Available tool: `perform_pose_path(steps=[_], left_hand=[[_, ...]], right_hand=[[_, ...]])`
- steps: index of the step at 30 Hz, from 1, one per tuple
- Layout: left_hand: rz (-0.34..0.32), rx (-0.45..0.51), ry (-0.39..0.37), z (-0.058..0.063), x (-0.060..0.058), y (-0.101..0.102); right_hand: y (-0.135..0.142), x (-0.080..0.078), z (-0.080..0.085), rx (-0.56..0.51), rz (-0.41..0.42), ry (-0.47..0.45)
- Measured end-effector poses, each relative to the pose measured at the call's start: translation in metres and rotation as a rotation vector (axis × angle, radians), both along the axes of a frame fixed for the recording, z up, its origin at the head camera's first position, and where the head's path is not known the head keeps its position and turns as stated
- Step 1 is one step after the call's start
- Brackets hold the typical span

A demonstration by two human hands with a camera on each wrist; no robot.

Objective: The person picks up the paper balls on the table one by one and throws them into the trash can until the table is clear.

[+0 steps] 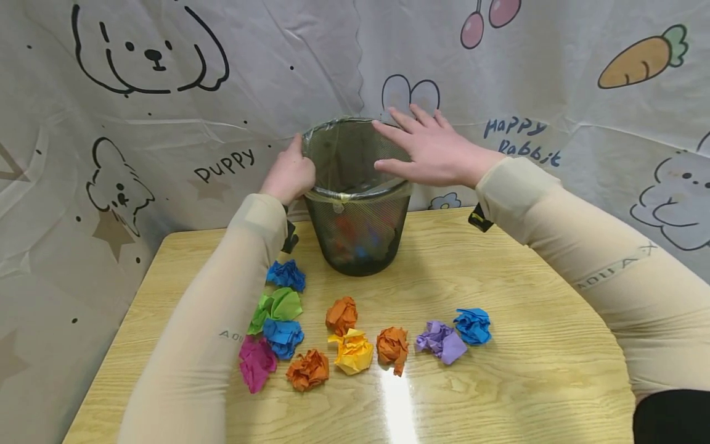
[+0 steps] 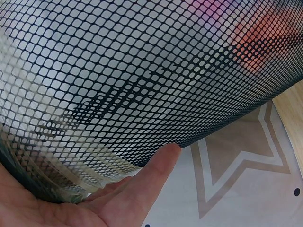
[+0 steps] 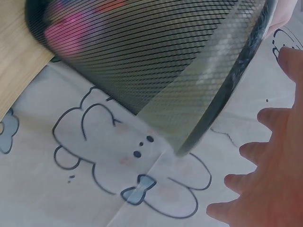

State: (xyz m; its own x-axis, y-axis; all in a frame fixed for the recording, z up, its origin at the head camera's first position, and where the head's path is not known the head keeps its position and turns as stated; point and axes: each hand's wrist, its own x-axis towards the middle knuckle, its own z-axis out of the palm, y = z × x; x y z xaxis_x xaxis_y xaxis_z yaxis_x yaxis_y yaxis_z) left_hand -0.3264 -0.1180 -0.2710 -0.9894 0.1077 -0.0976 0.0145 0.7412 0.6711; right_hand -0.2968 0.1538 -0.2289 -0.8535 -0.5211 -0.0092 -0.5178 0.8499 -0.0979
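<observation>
Mesh bin (image 1: 355, 228) stands toward the back of the tabletop (image 1: 521, 370), clear liner (image 1: 341, 198) folded over its rim, crumpled paper in several colors showing blurred through the mesh. Left hand (image 1: 289, 172) grips the bin's rim on the left side; left wrist view has one digit lying along the outside of the mesh. Right hand (image 1: 435, 148) is spread, fingers apart, holding nothing, near the right side of the rim; right wrist view shows a gap between fingertips and rim. In front of the bin, ten paper balls: blue, green, blue and magenta (image 1: 257, 364) by the left sleeve (image 1: 194, 345); three orange plus one yellow (image 1: 353, 353) mid-table; purple (image 1: 441, 342) and blue touching or nearly so, farther right. Printed cloth (image 1: 316, 61) behind.
</observation>
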Motion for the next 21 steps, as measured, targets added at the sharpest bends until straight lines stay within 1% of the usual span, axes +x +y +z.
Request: perform_pose_path(steps=[6,13,21], left_hand=[[0.007,0.004,-0.014,0.000,-0.001,0.001],[-0.001,0.009,-0.015,-0.002,-0.001,0.000],[0.003,0.008,-0.009,-0.002,-0.001,0.000]], right_hand=[[0.024,0.013,-0.004,0.008,-0.010,0.006],[0.053,0.027,-0.014,0.007,-0.020,0.005],[0.073,0.042,-0.024,0.011,-0.024,0.012]])
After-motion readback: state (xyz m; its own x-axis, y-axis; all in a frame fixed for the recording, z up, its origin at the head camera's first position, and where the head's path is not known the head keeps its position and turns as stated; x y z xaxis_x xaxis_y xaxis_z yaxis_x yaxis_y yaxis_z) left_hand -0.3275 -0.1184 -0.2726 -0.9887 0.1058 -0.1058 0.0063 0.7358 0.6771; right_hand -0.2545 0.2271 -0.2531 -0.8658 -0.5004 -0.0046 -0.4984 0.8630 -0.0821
